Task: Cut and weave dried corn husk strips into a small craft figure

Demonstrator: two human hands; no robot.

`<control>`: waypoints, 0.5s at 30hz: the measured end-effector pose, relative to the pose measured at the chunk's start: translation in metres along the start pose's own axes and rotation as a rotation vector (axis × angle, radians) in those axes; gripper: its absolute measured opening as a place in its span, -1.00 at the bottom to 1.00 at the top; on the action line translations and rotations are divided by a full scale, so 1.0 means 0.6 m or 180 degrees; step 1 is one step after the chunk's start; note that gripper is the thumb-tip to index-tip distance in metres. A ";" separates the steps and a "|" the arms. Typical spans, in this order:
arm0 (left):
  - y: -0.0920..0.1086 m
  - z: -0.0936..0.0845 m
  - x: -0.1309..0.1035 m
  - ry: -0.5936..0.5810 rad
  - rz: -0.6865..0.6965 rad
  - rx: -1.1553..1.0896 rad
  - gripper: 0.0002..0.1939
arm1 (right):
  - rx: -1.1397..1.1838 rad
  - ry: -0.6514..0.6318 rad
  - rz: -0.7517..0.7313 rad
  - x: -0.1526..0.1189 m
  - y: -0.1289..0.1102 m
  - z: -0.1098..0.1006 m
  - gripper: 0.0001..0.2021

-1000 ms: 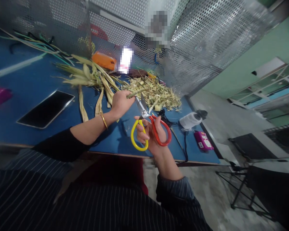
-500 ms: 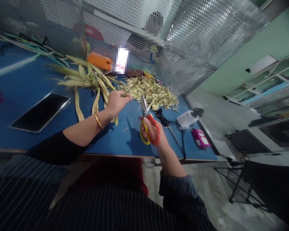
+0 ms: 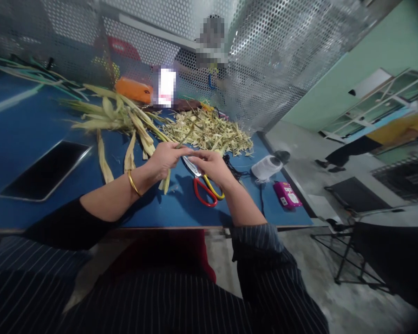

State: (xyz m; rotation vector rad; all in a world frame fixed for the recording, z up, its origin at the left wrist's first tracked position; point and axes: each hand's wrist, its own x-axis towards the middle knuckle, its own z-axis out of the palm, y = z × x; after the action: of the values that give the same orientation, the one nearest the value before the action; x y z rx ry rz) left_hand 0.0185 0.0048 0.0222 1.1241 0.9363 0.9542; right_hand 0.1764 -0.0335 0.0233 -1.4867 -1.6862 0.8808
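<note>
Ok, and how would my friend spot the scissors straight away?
Look at the blue table, towards its front edge. The scissors are there, partly hidden by the person's right hand. One handle loop is red, the other yellow, unlike the black cord nearby.

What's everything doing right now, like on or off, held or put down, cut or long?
Left hand: closed on a plant strip
Right hand: beside the left, grip unclear
Scissors: lying down, partly hidden
Chopped pieces: heaped, loose
Long leaves: bunched
Phone: flat, screen dark
Bright rectangle: glowing
White spool: thread wound on
Purple packet: lying down
</note>
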 end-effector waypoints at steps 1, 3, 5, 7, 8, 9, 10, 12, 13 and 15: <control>-0.001 0.000 0.001 0.0029 0.0016 -0.0005 -0.86 | 0.0532 -0.0120 0.0126 0.013 0.004 0.007 -0.71; -0.002 -0.001 0.005 0.0111 0.0031 -0.0048 -0.86 | 0.1231 -0.0268 0.0279 0.033 0.013 0.020 -0.71; -0.001 -0.001 0.007 0.0189 -0.0001 -0.0132 -0.85 | 0.1563 -0.0367 0.0238 0.047 0.017 0.026 -0.69; 0.001 -0.001 0.009 0.0270 -0.0073 -0.0233 -0.84 | 0.1632 -0.0479 0.0116 0.058 0.018 0.023 -0.68; 0.002 -0.001 0.010 0.0299 -0.0118 -0.0272 -0.83 | 0.1604 -0.0515 0.0078 0.064 0.018 0.018 -0.67; 0.002 -0.002 0.011 0.0312 -0.0156 -0.0298 -0.82 | 0.1543 -0.0511 0.0069 0.073 0.018 0.012 -0.68; 0.001 -0.003 0.012 0.0308 -0.0185 -0.0329 -0.81 | 0.1427 -0.0447 0.0086 0.082 0.020 0.004 -0.69; -0.001 -0.006 0.016 0.0230 -0.0242 -0.0443 -0.81 | 0.0901 -0.0004 0.0108 0.105 0.029 -0.015 -0.71; -0.003 -0.007 0.018 0.0179 -0.0285 -0.0538 -0.81 | 0.0412 0.0350 0.0074 0.117 0.035 -0.025 -0.72; -0.007 -0.009 0.023 0.0124 -0.0407 -0.0757 -0.82 | -0.0999 0.1056 -0.0167 0.137 0.052 -0.046 -0.76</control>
State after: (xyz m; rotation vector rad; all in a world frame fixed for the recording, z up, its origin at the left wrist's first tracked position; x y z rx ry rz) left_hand 0.0183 0.0186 0.0159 0.8382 0.8893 0.9577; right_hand 0.2092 0.0524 0.0168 -1.6776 -1.6529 0.3241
